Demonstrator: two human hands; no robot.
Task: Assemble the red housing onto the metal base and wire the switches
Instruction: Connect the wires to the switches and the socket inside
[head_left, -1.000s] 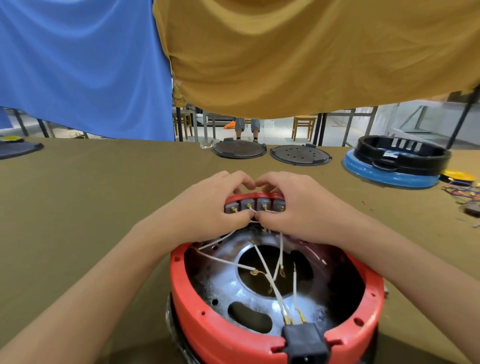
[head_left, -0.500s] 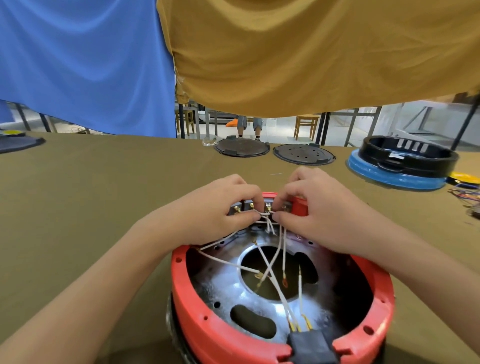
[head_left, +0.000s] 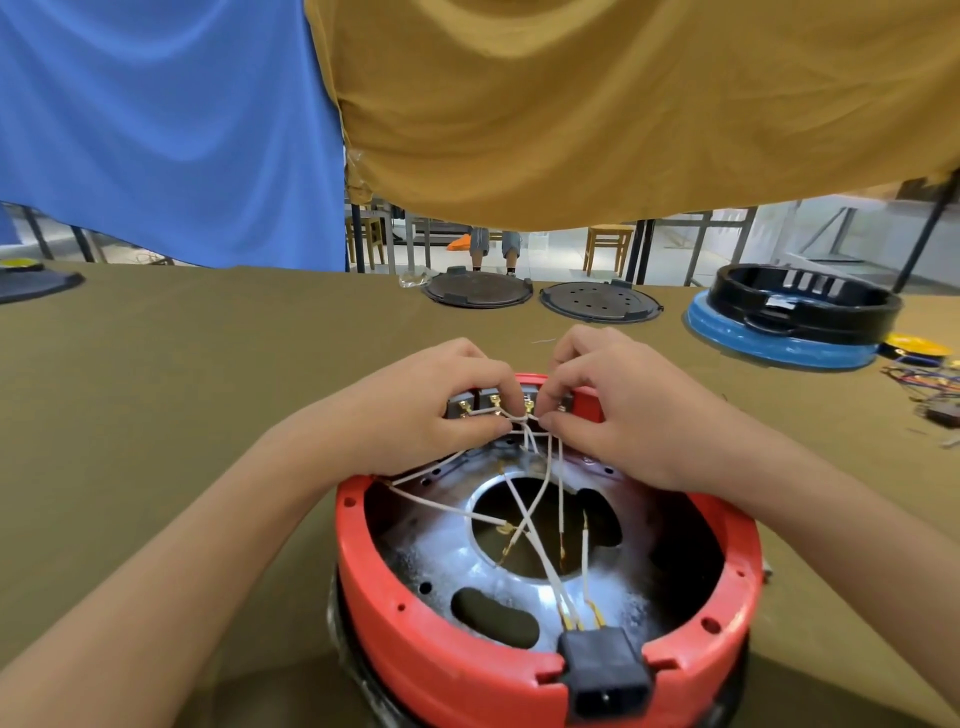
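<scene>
Both hands work white wires at the switches on the far rim of the red housing.

Head view: the red housing (head_left: 467, 660) sits around the metal base (head_left: 467, 561) on the olive surface (head_left: 182, 405), close to the person, its black power socket (head_left: 605, 670) on the near rim. The switches (head_left: 485, 408) line the far rim, directly under the fingertips. The left hand (head_left: 421, 415) and right hand (head_left: 618, 415) nearly meet there, each with thumb and forefinger pinched on the white wires (head_left: 530, 514), which trail down across the base's round opening to the socket. Well beyond lie two dark lids (head_left: 478, 291) and a black ring on a blue disc (head_left: 800, 312).
</scene>
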